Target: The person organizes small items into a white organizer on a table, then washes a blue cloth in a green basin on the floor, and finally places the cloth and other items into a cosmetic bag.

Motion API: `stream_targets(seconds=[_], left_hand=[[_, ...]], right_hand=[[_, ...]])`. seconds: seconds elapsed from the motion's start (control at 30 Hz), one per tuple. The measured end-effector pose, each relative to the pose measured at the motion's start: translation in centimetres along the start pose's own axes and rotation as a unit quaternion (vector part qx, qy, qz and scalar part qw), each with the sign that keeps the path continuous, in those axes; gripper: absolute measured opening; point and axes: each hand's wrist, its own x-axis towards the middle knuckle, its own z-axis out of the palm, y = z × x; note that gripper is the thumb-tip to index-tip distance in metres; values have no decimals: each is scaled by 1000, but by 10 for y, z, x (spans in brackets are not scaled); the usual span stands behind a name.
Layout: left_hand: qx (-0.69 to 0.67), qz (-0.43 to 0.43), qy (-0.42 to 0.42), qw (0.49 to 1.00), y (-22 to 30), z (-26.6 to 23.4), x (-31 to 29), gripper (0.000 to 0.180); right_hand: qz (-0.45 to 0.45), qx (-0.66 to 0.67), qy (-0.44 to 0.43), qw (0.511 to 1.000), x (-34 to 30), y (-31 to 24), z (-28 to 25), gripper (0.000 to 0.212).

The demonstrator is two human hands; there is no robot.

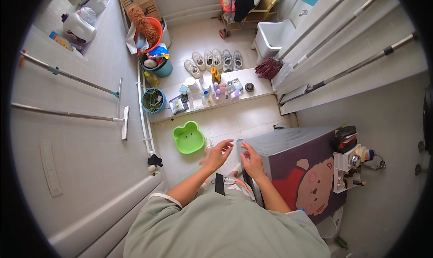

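My left hand (219,155) hovers in front of my body with its fingers loosely bent and apart, holding nothing. Facing it across a small gap is my right hand (252,161), also open, thumb and fingers spread. On the floor left of my left hand stands a light green basin (195,128) with a wavy rim. Close by my right hand is a box-shaped appliance (288,143) with a shiny grey top and a dark cover that shows a cartoon bear (313,190).
A low white ledge (266,90) crosses ahead, bearing small bottles, jars and a potted plant (154,100). Several pairs of shoes (216,59) line up behind it. Mop poles (72,112) lean on both walls. A white shelf (343,161) with toiletries stands right of the appliance.
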Motion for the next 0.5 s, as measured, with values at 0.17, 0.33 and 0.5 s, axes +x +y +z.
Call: stream_targets(seconds=[0.17, 0.33, 0.5], left_hand=[[31, -23, 12, 999, -16, -68, 43, 34], [21, -64, 14, 998, -27, -101, 93, 31], [13, -117, -2, 993, -54, -102, 148, 30]], right_hand=[[-19, -53, -46, 997, 56, -13, 50, 54], [60, -19, -10, 998, 106, 6, 64, 55], [140, 8, 46, 989, 171, 49, 59, 54]])
